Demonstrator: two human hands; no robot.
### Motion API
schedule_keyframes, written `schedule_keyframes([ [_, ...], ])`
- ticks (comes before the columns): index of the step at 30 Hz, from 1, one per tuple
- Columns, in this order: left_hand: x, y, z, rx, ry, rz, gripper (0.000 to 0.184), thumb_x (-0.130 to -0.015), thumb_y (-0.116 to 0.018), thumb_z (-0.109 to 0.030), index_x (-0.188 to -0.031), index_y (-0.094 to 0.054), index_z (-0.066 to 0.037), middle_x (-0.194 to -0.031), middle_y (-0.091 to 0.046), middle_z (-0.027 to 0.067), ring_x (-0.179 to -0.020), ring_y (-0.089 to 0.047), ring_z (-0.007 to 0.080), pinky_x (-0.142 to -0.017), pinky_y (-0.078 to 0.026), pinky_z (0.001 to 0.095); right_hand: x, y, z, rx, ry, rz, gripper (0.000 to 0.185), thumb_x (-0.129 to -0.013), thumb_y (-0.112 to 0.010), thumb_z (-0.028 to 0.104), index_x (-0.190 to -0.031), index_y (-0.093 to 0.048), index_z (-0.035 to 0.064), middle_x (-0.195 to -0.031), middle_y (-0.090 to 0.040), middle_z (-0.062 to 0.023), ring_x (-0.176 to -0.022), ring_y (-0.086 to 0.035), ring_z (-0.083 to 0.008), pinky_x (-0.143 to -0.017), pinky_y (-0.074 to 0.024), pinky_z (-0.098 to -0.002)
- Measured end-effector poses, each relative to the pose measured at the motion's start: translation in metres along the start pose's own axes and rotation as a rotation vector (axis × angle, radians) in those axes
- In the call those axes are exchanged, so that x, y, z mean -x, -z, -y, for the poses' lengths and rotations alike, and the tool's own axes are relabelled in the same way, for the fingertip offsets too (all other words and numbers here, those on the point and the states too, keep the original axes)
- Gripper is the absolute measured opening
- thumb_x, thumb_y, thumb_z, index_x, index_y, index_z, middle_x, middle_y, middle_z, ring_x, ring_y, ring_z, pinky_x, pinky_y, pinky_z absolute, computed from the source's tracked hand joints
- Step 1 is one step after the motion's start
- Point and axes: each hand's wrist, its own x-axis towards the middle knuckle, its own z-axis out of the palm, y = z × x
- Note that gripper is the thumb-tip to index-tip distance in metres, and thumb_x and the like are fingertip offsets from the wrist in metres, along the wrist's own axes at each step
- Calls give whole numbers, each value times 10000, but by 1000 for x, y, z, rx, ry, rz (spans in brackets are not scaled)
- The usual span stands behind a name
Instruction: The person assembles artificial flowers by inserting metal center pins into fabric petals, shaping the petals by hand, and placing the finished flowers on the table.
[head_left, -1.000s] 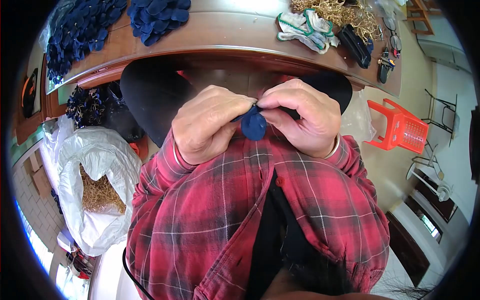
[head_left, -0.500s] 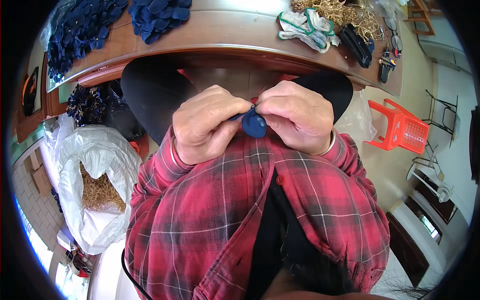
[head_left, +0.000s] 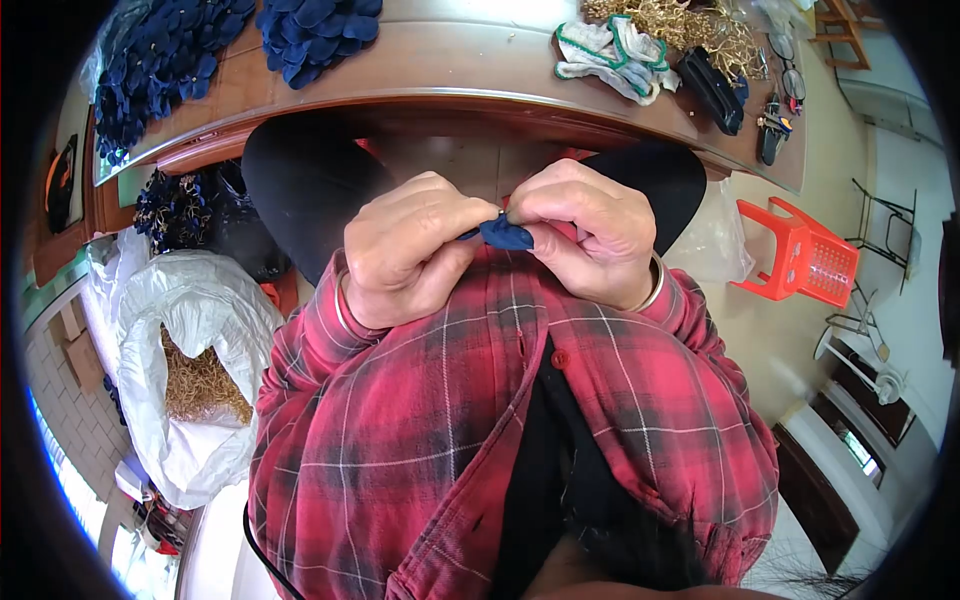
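Observation:
A small dark blue fabric flower piece [head_left: 507, 235] is held between my two hands, in front of the red plaid shirt. My left hand [head_left: 412, 250] pinches its left side with thumb and forefinger, the other fingers curled. From the other side my right hand [head_left: 590, 232] pinches its upper edge with the thumb and forefinger. Where the fingertips meet, a tiny dark part shows, too small to make out. On the table, two piles of similar blue pieces [head_left: 165, 65] [head_left: 318, 38] lie at the far left.
Gloves [head_left: 612, 58], gold wiry strands [head_left: 700, 35], a black case [head_left: 711, 90], glasses [head_left: 791, 82] and small cutters [head_left: 770, 135] lie on the table [head_left: 460, 60]. A white sack [head_left: 200, 300] stands at the left, a red stool [head_left: 795, 250] at the right.
My right hand has shifted slightly left and turned. The blue piece, rounder and hanging lower before, now looks flatter and folded upward. My left hand has barely moved.

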Motion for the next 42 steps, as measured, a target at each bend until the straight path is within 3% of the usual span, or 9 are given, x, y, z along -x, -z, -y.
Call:
schedule_keyframes([
  [10, 1, 6, 1, 0, 29, 57, 342, -663, -659, 127, -989, -694, 28, -776, -659, 96, -595, -526, 225, -599, -443, 309, 0, 2, -1, -85, -136, 31, 239, -689, -714, -131, -869, -652, 15, -802, -633, -56, -630, -524, -164, -568, -418, -267],
  [15, -1, 5, 3, -79, -36, 52, 333, -682, -669, 119, -1001, -690, 26, -792, -661, 96, -609, -530, 223, -608, -444, 307, -6, 9, 6, 71, -167, 83, 194, -724, -745, -75, -887, -667, -5, -844, -670, -95, -666, -547, -163, -605, -437, -245],
  [20, -1, 4, 2, -76, -35, 46, 334, -687, -675, 114, -1009, -688, 26, -812, -664, 99, -620, -535, 222, -619, -448, 312, -10, 9, 7, 171, -78, 91, 195, -721, -748, -66, -884, -661, -4, -834, -659, -84, -662, -543, -168, -607, -439, -247],
  [25, 0, 3, 3, -57, -38, 39, 310, -709, -674, 112, -1005, -688, 21, -810, -664, 94, -620, -534, 218, -606, -444, 301, -13, 6, 3, 95, 53, 110, 212, -730, -736, -70, -891, -636, 25, -819, -609, -60, -608, -498, -180, -545, -376, -262],
  [30, 2, -3, -2, -36, 95, -12, 248, -765, -676, 97, -1000, -687, 18, -804, -665, 84, -618, -536, 189, -583, -433, 273, -12, 14, 6, 65, -99, 182, 175, -749, -754, -61, -877, -648, -9, -813, -639, -68, -655, -542, -149, -602, -435, -233],
  [34, -2, -2, -11, 97, 398, 4, 181, -816, -683, 71, -988, -685, 17, -781, -659, 73, -607, -526, 154, -562, -422, 244, -10, 18, -1, -308, -466, 162, 128, -802, -741, -50, -873, -643, -9, -813, -633, -55, -659, -543, -110, -614, -439, -213],
  [42, -6, 1, -9, 94, 403, 44, 124, -836, -677, 34, -959, -690, 23, -759, -659, 68, -596, -510, 131, -562, -418, 225, -12, 22, -9, -367, -538, 208, 94, -836, -736, -6, -886, -658, 10, -792, -643, -23, -660, -543, -74, -624, -446, -190],
])
